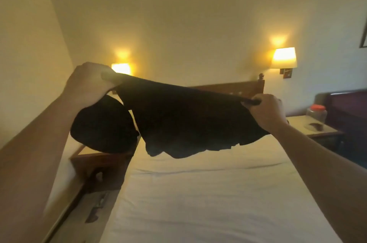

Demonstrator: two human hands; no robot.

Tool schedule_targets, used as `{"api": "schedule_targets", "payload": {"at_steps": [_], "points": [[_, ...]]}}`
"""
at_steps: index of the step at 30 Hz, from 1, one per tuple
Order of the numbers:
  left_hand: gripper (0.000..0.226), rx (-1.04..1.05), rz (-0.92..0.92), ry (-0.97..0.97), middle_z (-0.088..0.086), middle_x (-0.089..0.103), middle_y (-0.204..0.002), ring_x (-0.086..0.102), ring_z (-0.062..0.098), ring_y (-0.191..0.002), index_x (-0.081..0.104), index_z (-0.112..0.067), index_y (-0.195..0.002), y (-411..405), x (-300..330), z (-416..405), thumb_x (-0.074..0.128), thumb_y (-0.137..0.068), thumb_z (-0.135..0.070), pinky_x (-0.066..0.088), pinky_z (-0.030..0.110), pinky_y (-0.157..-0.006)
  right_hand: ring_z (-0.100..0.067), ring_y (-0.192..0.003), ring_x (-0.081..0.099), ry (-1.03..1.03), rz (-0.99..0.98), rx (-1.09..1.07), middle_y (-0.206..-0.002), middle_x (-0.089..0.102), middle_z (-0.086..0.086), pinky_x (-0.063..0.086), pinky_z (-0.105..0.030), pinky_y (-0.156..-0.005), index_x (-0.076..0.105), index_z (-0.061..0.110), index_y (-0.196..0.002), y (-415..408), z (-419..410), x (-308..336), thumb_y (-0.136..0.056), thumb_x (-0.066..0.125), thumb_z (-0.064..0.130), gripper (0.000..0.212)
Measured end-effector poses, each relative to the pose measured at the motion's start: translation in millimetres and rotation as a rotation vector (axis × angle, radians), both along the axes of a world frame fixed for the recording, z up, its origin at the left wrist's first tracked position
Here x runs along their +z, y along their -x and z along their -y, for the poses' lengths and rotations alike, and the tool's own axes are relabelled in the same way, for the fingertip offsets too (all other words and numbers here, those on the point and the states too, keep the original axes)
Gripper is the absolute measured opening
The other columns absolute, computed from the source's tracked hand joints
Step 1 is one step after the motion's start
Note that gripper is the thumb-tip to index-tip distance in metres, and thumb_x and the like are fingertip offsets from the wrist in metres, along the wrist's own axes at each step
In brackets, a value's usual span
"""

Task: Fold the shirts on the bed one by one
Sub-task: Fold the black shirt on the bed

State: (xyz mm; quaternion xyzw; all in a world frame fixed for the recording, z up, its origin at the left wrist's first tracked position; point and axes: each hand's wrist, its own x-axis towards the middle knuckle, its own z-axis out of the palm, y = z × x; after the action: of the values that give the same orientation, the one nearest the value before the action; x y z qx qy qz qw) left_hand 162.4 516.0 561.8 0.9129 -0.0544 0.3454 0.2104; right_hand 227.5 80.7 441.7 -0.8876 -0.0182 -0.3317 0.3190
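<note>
Left hand point(90, 81) is raised and closed, its curled fingers gripping one top corner of a black shirt point(184, 119). Right hand point(267, 111) is raised slightly lower, fingers pinching the opposite corner of the same garment. The shirt is stretched between the two hands and held in the air above the bed point(208, 193), clear of the sheet; its lower edge hangs loose and uneven, and one rounded portion of dark fabric droops below the left wrist. Whether that portion is a sleeve cannot be told. Both forearms are bare and extended forward. The bed carries a white sheet with a few shallow creases across its middle. A wooden headboard point(228, 87) stands behind the shirt, partly hidden by it. Two lit wall lamps are mounted on the wall above, one at left point(121, 68) just beside the left hand in view, one at right point(285, 57). A bedside table point(317, 129) stands to the right of the bed, bearing a clear jar with an orange lid point(316, 113)
</note>
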Motion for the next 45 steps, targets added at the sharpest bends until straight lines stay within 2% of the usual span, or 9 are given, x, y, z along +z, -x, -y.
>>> {"api": "schedule_targets", "payload": {"at_steps": [6, 10, 18, 21, 26, 30, 38, 42, 45], "points": [[0.023, -0.042, -0.373, -0.218, -0.013, 0.058, -0.092, 0.057, 0.013, -0.085, 0.075, -0.035, -0.108, 58.6, -220.7, -15.1, 0.073, -0.091, -0.020, 0.050, 0.038, -0.073, -0.027, -0.068, 0.057, 0.145, -0.360, 0.003, -0.065, 0.056, 0.003, 0.048, -0.039, -0.067, 0.066, 0.020, -0.068, 66.7, 9.1, -195.7, -0.091, 0.055, 0.042, 0.034], [0.054, -0.118, -0.617, -0.407, -0.005, 0.061, -0.090, 0.063, 0.016, -0.071, 0.078, -0.017, -0.114, 116.1, -419.1, -16.2, 0.092, -0.064, -0.002, 0.041, 0.021, -0.058, -0.032, -0.083, 0.050, 0.335, -0.528, -0.028, -0.083, 0.055, -0.003, 0.037, -0.043, -0.077, 0.074, 0.018, -0.085, 141.0, 21.1, -364.7, -0.080, 0.065, 0.036, 0.021], [0.076, -0.284, -1.092, -0.790, 0.013, 0.059, -0.105, 0.064, 0.028, -0.074, 0.074, -0.009, -0.119, 282.1, -718.5, 24.0, 0.093, -0.046, 0.002, 0.053, 0.037, -0.048, -0.035, -0.090, 0.052, 0.561, -0.877, 0.147, -0.097, 0.059, -0.007, 0.043, -0.048, -0.077, 0.078, 0.014, -0.102, 344.1, 50.0, -618.5, -0.071, 0.068, 0.044, 0.044], [0.070, -0.229, -1.207, -0.774, 0.009, 0.053, -0.132, 0.059, 0.027, -0.108, 0.048, -0.020, -0.150, 323.3, -760.6, 43.8, 0.070, -0.084, -0.017, 0.051, 0.038, -0.082, -0.027, -0.099, 0.054, 0.604, -1.097, 0.255, -0.107, 0.061, 0.002, 0.041, -0.043, -0.083, 0.074, 0.023, -0.118, 390.1, 49.4, -663.5, -0.081, 0.052, 0.052, 0.053], [0.094, -0.208, -1.206, -0.835, 0.024, 0.059, -0.126, 0.059, 0.044, -0.102, 0.061, -0.006, -0.138, 323.1, -786.5, 105.2, 0.091, -0.053, -0.035, 0.046, 0.055, -0.079, -0.028, -0.107, 0.059, 0.093, -1.089, 0.045, -0.109, 0.064, -0.003, 0.040, -0.029, -0.086, 0.072, 0.009, -0.118, 392.6, 63.5, -679.7, -0.096, 0.059, 0.020, 0.028], [0.070, -0.432, -1.107, -0.798, 0.014, 0.058, -0.129, 0.061, 0.034, -0.108, 0.059, -0.014, -0.137, 309.8, -801.0, 180.7, 0.079, -0.073, -0.034, 0.051, 0.047, -0.083, -0.028, -0.100, 0.060, -0.140, -1.115, -0.361, -0.117, 0.061, -0.008, 0.044, -0.032, -0.084, 0.065, 0.011, -0.119, 370.3, 92.6, -689.6, -0.099, 0.054, 0.027, 0.027], [0.032, -0.469, -1.003, -0.664, 0.005, 0.064, -0.104, 0.065, 0.026, -0.086, 0.061, -0.020, -0.118, 288.9, -818.6, 254.7, 0.069, -0.090, -0.032, 0.043, 0.033, -0.061, -0.029, -0.095, 0.068, -0.541, -1.405, -0.273, -0.101, 0.072, -0.009, 0.055, -0.037, -0.084, 0.068, 0.006, -0.114, 342.9, 108.6, -701.7, -0.097, 0.064, 0.036, 0.035], [0.019, -0.648, -0.958, -0.589, -0.001, 0.062, -0.082, 0.061, 0.020, -0.066, 0.064, -0.018, -0.094, 303.2, -810.7, 256.7, 0.076, -0.081, -0.011, 0.029, 0.026, -0.046, -0.025, -0.072, 0.059, -0.501, -1.105, -0.413, -0.081, 0.063, -0.011, 0.043, -0.032, -0.060, 0.060, 0.004, -0.087, 369.6, 133.8, -676.6, -0.104, 0.053, 0.035, 0.036], [0.023, -0.723, -1.026, -0.597, 0.001, 0.064, -0.096, 0.067, 0.023, -0.083, 0.064, -0.018, -0.108, 318.6, -802.6, 259.4, 0.068, -0.087, -0.009, 0.039, 0.028, -0.052, -0.025, -0.069, 0.054, -0.257, -1.248, -0.348, -0.078, 0.058, -0.010, 0.037, -0.031, -0.055, 0.052, 0.010, -0.081, 400.8, 142.6, -671.3, -0.105, 0.046, 0.039, 0.039]]}}
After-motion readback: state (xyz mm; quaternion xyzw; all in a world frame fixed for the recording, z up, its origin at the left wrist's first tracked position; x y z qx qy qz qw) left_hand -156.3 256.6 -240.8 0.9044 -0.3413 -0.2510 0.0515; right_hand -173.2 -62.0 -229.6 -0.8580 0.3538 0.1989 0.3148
